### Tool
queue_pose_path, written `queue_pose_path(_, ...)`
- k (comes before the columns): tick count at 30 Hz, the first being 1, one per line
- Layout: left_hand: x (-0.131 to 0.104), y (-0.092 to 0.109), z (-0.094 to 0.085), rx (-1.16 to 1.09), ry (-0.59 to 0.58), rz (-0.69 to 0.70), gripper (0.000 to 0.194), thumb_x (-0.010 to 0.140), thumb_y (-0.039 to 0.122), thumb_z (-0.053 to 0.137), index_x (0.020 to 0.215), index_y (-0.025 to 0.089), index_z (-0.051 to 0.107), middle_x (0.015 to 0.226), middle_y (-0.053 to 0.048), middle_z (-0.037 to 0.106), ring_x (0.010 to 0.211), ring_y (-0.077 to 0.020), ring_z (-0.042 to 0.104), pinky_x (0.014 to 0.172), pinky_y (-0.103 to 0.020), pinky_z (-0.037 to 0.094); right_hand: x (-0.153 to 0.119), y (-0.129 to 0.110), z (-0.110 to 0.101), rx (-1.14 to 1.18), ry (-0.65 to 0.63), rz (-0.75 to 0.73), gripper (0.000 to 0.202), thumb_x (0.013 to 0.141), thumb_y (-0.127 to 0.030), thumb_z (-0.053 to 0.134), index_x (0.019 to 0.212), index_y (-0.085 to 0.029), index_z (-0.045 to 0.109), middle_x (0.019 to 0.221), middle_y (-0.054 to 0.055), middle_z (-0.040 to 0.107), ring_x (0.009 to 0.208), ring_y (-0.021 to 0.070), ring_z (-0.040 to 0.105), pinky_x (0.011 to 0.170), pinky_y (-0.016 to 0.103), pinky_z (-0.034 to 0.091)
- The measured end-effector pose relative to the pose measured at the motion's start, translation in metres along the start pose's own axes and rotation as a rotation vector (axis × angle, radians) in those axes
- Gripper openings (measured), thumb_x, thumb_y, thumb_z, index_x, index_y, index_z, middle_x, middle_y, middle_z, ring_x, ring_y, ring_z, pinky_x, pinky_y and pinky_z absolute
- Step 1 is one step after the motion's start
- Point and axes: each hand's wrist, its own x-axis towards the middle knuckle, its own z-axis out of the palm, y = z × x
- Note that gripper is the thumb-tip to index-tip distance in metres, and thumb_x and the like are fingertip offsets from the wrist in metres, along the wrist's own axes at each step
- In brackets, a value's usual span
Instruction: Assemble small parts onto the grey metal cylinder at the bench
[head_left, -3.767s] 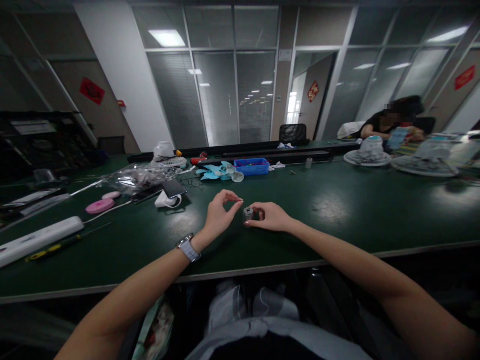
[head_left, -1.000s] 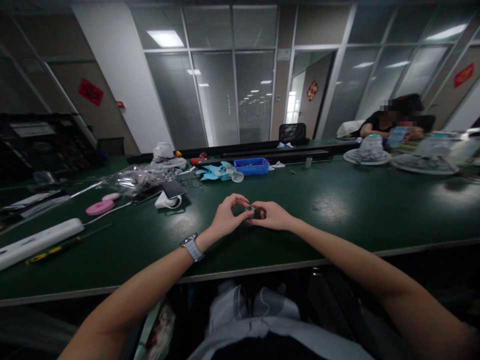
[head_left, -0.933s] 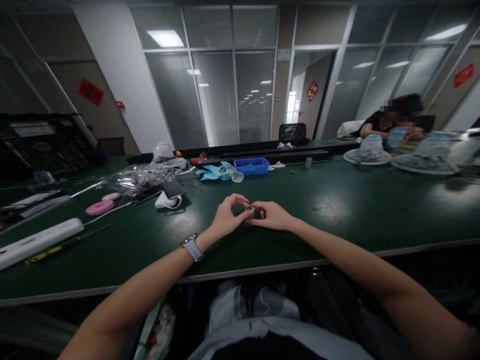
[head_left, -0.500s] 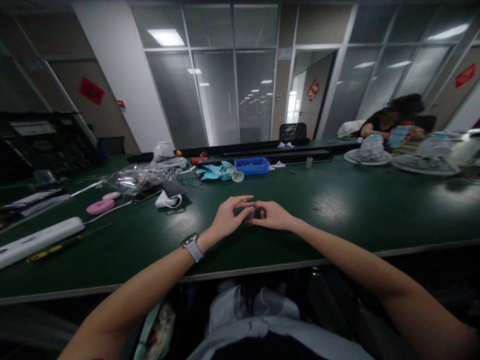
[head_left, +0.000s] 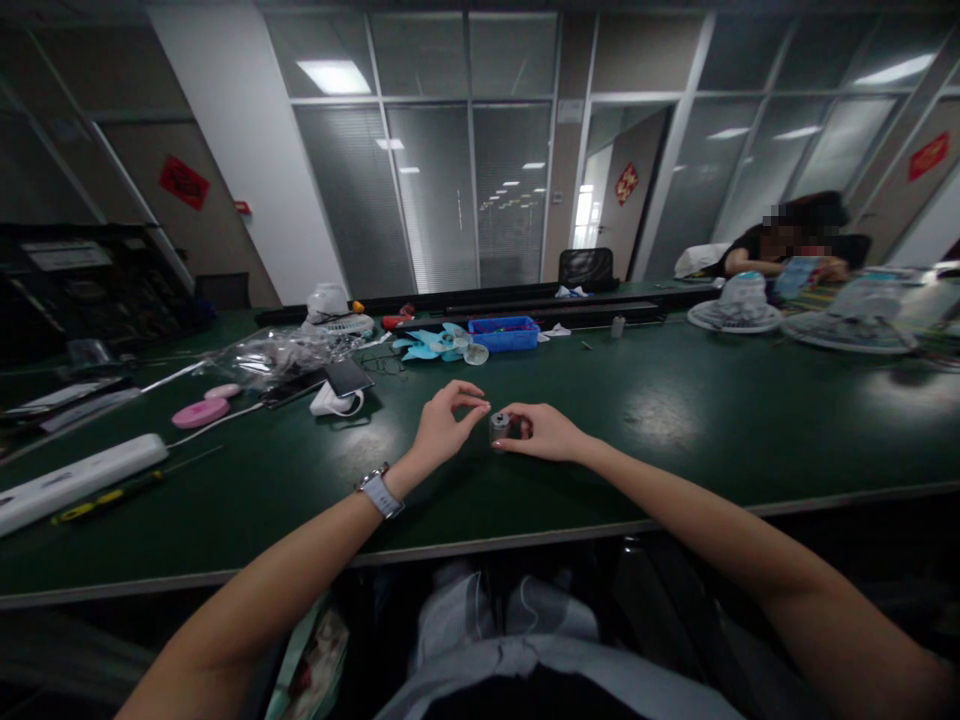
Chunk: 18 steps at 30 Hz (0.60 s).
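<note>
A small grey metal cylinder (head_left: 499, 429) with a dark knob on its top stands upright at the tabletop. My right hand (head_left: 549, 432) grips it from the right side, thumb in front and fingers curled behind. Just left of the cylinder, apart from it, is my left hand (head_left: 448, 420), a watch on its wrist. Its thumb and forefinger tips come together in a pinch; anything between them is too small to make out.
On the green table (head_left: 720, 420) lie a blue basket (head_left: 504, 334), light-blue fan blades (head_left: 439, 343), a white plug (head_left: 336, 401), a power strip (head_left: 82, 482) and a yellow screwdriver (head_left: 109, 501). A similar cylinder (head_left: 617, 327) stands farther back. A person (head_left: 757, 250) sits at far right.
My left hand has drawn back to the left, away from the cylinder, uncovering its top. My right hand stays on the cylinder, nearly unmoved.
</note>
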Motion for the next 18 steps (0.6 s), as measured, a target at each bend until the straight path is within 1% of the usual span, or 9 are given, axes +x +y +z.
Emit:
queue_pose_path(2, 0.001, -0.009, -0.004, 0.022, -0.100, -0.056, 0.016, 0.076, 0.029, 0.068, 0.089, 0.021, 0.063, 0.084, -0.002, 0.074, 0.079, -0.0192, 0.069, 0.071, -0.030, 0.050, 0.000, -0.001, 0.000, 0.000, 0.004, 0.003, 0.046, 0.073, -0.052, 0.067, 0.106, -0.019, 0.064, 0.072, 0.000, 0.064, 0.057, 0.0101, 0.054, 0.057, 0.022, 0.036)
queue_pose_path(5, 0.004, -0.019, -0.009, 0.012, -0.202, -0.095, 0.016, 0.074, 0.030, 0.069, 0.086, 0.021, 0.063, 0.075, -0.001, 0.075, 0.071, -0.0195, 0.070, 0.066, -0.030, 0.051, 0.000, -0.002, -0.001, 0.002, 0.002, 0.010, 0.047, 0.073, -0.052, 0.068, 0.107, -0.019, 0.064, 0.072, 0.000, 0.063, 0.057, 0.0103, 0.054, 0.057, 0.022, 0.037)
queue_pose_path(8, 0.007, -0.021, -0.016, -0.024, -0.290, -0.097, 0.016, 0.074, 0.031, 0.069, 0.085, 0.021, 0.064, 0.076, -0.002, 0.075, 0.073, -0.0206, 0.072, 0.065, -0.029, 0.052, 0.000, -0.003, -0.002, 0.002, -0.010, 0.008, 0.047, 0.073, -0.053, 0.067, 0.106, -0.019, 0.064, 0.072, 0.000, 0.064, 0.057, 0.0106, 0.054, 0.057, 0.022, 0.037)
queue_pose_path(11, 0.007, -0.023, -0.019, -0.007, -0.380, -0.098, 0.016, 0.073, 0.027, 0.069, 0.087, 0.021, 0.065, 0.078, -0.003, 0.075, 0.075, -0.0210, 0.072, 0.067, -0.029, 0.054, -0.001, -0.004, -0.002, 0.001, -0.012, 0.004, 0.047, 0.073, -0.054, 0.067, 0.106, -0.019, 0.064, 0.073, 0.001, 0.064, 0.057, 0.0107, 0.054, 0.056, 0.022, 0.037)
queue_pose_path(14, 0.003, -0.028, -0.016, 0.048, -0.408, -0.087, 0.017, 0.073, 0.020, 0.068, 0.090, 0.023, 0.065, 0.077, -0.001, 0.075, 0.076, -0.0205, 0.072, 0.070, -0.031, 0.055, -0.001, -0.003, -0.002, -0.001, -0.011, 0.002, 0.048, 0.074, -0.054, 0.066, 0.107, -0.019, 0.064, 0.074, 0.001, 0.064, 0.057, 0.0107, 0.055, 0.057, 0.022, 0.037)
queue_pose_path(18, -0.002, -0.031, -0.008, 0.080, -0.382, -0.035, 0.023, 0.073, 0.015, 0.067, 0.094, 0.024, 0.066, 0.086, -0.002, 0.075, 0.082, -0.0204, 0.072, 0.073, -0.032, 0.055, -0.001, -0.001, -0.002, -0.005, -0.010, 0.006, 0.049, 0.074, -0.054, 0.066, 0.108, -0.019, 0.064, 0.074, 0.001, 0.064, 0.058, 0.0111, 0.055, 0.057, 0.022, 0.037)
